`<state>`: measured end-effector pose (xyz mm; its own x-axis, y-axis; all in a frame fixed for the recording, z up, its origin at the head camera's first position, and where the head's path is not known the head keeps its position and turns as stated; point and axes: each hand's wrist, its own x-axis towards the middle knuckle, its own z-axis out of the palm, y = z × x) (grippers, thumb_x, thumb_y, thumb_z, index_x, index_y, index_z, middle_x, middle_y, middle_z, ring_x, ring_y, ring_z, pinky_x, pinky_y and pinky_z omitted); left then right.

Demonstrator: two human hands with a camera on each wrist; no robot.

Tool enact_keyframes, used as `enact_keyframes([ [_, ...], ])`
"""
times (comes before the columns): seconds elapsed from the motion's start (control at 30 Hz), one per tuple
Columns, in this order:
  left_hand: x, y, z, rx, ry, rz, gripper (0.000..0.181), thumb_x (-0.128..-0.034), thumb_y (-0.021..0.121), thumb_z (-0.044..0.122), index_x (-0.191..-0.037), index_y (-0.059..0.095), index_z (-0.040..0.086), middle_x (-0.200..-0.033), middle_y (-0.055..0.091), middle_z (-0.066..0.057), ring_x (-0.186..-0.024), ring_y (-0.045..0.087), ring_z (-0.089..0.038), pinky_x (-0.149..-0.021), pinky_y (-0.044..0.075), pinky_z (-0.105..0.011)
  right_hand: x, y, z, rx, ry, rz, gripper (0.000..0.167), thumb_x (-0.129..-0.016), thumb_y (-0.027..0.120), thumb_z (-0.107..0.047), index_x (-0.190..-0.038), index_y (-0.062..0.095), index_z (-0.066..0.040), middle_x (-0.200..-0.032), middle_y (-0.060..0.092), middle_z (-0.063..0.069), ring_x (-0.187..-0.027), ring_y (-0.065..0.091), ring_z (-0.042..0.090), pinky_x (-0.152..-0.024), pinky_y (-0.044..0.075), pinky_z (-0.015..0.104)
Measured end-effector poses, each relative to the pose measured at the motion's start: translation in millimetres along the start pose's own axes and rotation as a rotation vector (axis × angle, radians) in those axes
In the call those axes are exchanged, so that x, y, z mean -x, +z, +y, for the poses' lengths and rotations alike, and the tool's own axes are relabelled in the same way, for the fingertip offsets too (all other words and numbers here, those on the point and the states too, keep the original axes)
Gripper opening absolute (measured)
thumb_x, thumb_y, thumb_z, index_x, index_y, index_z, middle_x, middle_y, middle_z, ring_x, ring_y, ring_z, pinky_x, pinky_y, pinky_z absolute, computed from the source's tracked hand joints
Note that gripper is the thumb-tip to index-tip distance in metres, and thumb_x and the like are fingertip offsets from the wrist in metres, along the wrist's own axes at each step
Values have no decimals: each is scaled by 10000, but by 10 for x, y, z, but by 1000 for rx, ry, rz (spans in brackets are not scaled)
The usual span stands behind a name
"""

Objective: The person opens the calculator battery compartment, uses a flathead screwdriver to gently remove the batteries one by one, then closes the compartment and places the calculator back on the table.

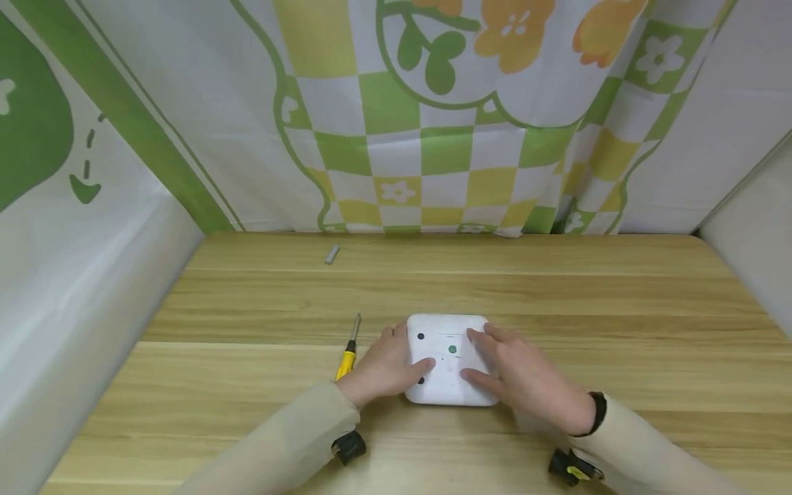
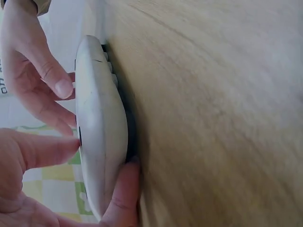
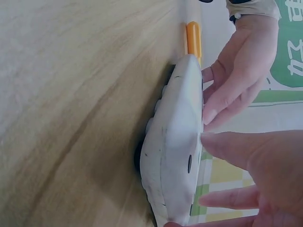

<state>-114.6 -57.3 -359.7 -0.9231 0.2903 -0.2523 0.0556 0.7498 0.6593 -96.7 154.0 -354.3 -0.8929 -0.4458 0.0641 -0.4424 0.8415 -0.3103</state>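
Observation:
A white, rounded-square device (image 1: 447, 388) lies on the table with black dots and one green dot on its upper face. From the left, my left hand (image 1: 386, 364) grips it: in the left wrist view the thumb (image 2: 52, 150) presses on top and a finger (image 2: 125, 191) is under the edge. My right hand (image 1: 532, 375) rests at the right side, thumb and forefinger fairly straight on the upper face, another finger at the far right corner. Small knobs (image 2: 111, 66) and a dark part show on the underside, which mostly faces the wood.
Just left of my left hand lies a yellow-handled screwdriver (image 1: 346, 361), its shaft pointing away. A small grey bar (image 1: 332, 254) is near the table's back edge. A patterned curtain (image 1: 445, 151) hangs behind the wooden table (image 1: 588, 302).

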Motion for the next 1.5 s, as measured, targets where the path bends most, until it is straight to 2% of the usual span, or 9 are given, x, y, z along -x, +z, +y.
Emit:
enact_keyframes([
  [0.33, -34, -7, -8, 235, -37, -11, 501, -932, 560, 150, -1333, 425, -116, -1216, 512, -252, -1076, 497, -329, -988, 418, -517, -31, 39, -7, -55, 59, 21, 548, -888, 664, -379, -1259, 595, 19, -1207, 612, 278, -1058, 628, 391, -865, 518, 494],
  [0.43, -37, 1, -8, 296, -60, -9, 477, -951, 514, 143, -1343, 425, -112, -1277, 514, -268, -1161, 495, -340, -1023, 396, -519, -34, 42, -3, -56, 58, 24, 552, -900, 642, -399, -1260, 595, 16, -1189, 623, 272, -1032, 641, 383, -851, 526, 485],
  [0.6, -65, -3, 0, 401, -102, 44, 402, -976, 431, 149, -1304, 467, -82, -1203, 593, -244, -985, 609, -296, -856, 516, -436, -37, 48, 19, -71, 62, 41, 568, -907, 616, -428, -1259, 595, 17, -1172, 630, 275, -955, 668, 362, -822, 537, 472],
  [0.73, -88, -8, 10, 423, -121, 94, 340, -987, 377, 130, -1247, 492, -57, -1089, 621, -221, -815, 612, -249, -718, 537, -368, -41, 49, 35, -85, 72, 40, 574, -916, 596, -444, -1257, 595, 18, -1159, 642, 256, -908, 679, 311, -778, 547, 437],
  [0.8, -90, -4, 8, 437, -125, 102, 312, -982, 363, 102, -1227, 496, -39, -1061, 619, -208, -807, 605, -244, -712, 537, -362, -47, 47, 41, -93, 73, 41, 574, -920, 591, -446, -1250, 596, 23, -1142, 653, 245, -887, 681, 283, -750, 550, 409],
  [1.1, -94, 37, -15, 543, -61, 106, 417, -775, 468, -125, -1184, 474, -44, -940, 630, -200, -689, 597, -213, -634, 557, -335, -59, 22, 53, -115, 96, 35, 607, -907, 608, -454, -1255, 580, 42, -1094, 671, 241, -728, 611, 123, -601, 496, 260],
  [1.3, -95, 80, -25, 672, -10, 72, 345, -803, 494, -120, -1145, 532, -97, -981, 626, -232, -677, 590, -171, -633, 567, -305, -56, 13, 54, -136, 133, 12, 684, -895, 601, -503, -1305, 540, 41, -1096, 664, 254, -656, 557, 96, -542, 443, 218],
  [1.37, -92, 86, -24, 676, 4, 55, 333, -820, 511, -104, -1149, 564, -99, -995, 639, -222, -697, 597, -155, -653, 569, -298, -52, 11, 55, -150, 149, 5, 717, -891, 587, -535, -1321, 528, 36, -1132, 649, 260, -692, 577, 121, -563, 460, 236],
  [1.5, -77, 99, -21, 678, 4, 24, 333, -849, 538, -65, -1179, 587, -82, -1001, 658, -205, -720, 610, -145, -684, 572, -307, -35, 1, 55, -162, 177, -19, 772, -891, 535, -602, -1370, 491, 3, -1270, 568, 280, -964, 636, 295, -744, 535, 398],
])
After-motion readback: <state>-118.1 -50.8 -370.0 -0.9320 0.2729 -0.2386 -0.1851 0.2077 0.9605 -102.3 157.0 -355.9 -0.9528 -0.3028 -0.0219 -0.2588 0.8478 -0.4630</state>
